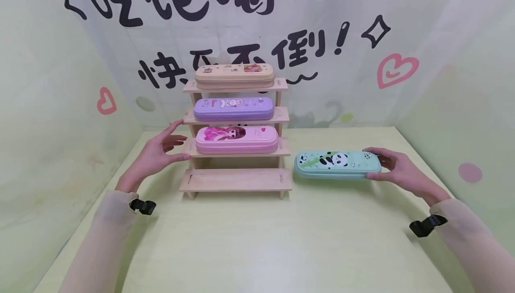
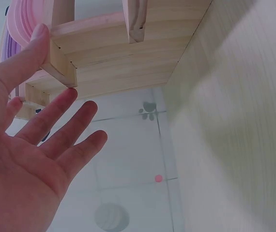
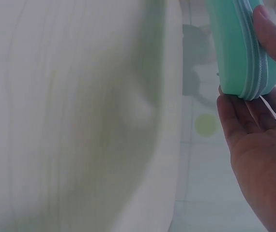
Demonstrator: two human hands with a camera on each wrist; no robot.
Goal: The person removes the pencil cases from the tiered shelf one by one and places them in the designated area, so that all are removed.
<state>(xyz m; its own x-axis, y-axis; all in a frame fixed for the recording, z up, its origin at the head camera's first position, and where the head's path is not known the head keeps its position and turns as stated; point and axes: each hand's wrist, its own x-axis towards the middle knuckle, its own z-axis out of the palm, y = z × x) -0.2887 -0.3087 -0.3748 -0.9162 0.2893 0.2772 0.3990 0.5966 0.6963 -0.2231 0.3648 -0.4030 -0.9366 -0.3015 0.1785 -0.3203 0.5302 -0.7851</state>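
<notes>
Green panda pencil case [image 1: 337,163] flat on table [image 1: 257,239], long axis left-right; right hand [image 1: 396,168] pinches its right end. Wooden rack [image 1: 236,181] leftward, bottom tier free. Left hand [image 1: 158,152] spread, empty, beside rack.
</notes>
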